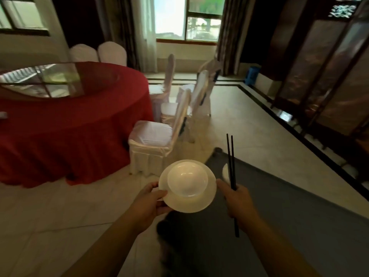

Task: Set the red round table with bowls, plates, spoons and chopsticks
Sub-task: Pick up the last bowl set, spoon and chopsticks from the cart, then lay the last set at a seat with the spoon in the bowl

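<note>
Standing on pale tiled floor (60,212) bordered by dark inlay strips, beside a grey mat (299,206) stretching off to the right. Holding a white plate (191,202) out in front at mid-height, with a white bowl (187,179) sitting inside it. Left hand (148,204) gripping the plate's left rim, thumb curling over the top edge and fingers tucked underneath. Right hand (236,200) closing round a pair of black chopsticks (231,172), tips pointing up and away, butt ends poking out below the wrist. Also showing just behind those sticks, a sliver of something white (225,172), possibly a spoon, though too hidden to tell. Right fingertips lying close against the plate's right rim; contact impossible to judge.

Looking toward the red round table (69,124) at upper left, well apart from the carried things, draped to the floor in red cloth. Carrying a glass turntable (56,80) on top, reflecting the windows. Crowding round the table's right side, several chairs (155,140) in white covers, with two more (97,52) behind it. Letting in daylight at the back, a window (189,17) flanked by dark curtains. Lining the right wall, a dark wooden folding screen (329,66), with a small blue stool (252,74) near its far end.
</note>
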Available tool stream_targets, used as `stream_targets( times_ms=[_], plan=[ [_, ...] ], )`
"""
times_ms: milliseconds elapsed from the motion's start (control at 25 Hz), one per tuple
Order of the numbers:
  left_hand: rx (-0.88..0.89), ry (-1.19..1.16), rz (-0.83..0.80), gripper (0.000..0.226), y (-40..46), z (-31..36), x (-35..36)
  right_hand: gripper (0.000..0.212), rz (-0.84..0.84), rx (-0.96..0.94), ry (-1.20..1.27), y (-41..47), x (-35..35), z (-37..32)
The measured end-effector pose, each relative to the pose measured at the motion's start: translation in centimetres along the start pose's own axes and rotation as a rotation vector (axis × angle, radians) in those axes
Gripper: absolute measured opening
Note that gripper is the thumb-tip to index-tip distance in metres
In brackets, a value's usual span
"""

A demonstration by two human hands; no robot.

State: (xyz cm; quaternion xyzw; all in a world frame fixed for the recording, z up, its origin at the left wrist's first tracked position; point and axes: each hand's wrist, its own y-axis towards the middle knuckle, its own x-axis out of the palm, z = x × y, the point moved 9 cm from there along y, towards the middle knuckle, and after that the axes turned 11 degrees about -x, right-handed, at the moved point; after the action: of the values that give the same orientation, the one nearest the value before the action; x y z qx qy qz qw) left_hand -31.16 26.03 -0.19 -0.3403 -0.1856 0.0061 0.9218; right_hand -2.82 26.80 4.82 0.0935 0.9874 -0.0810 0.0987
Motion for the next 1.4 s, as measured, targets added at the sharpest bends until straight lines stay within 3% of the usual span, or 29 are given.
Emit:
stream_targets(
  times_ms=[120,360,880,1080,1400],
  plan=[
    [0.081,-0.062,0.059,0.037,-2.7,4.5,-10.3,0.015,-0.101,-0.057,-0.018,-0.4,12.3,-3.9],
    [0.186,-0.161,0.241,0.037,-9.9,11.1,-30.7,0.026,-0.344,-0.058,-0.009,-3.0,36.3,-8.3],
    [0.33,-0.556,0.845,0.026,-24.7,14.4,-69.5,0.017,-1.11,-0.183,-0.096,-13.8,85.5,-16.0],
    [0.418,-0.706,1.067,0.026,-29.7,16.6,-81.3,0.009,-1.365,-0.26,-0.106,-18.9,104.3,-20.5],
    [0.567,-0.995,1.34,0.027,-39.3,17.1,-96.3,0.018,-1.747,-0.361,-0.278,-34.2,128.7,-25.1]
  ],
)
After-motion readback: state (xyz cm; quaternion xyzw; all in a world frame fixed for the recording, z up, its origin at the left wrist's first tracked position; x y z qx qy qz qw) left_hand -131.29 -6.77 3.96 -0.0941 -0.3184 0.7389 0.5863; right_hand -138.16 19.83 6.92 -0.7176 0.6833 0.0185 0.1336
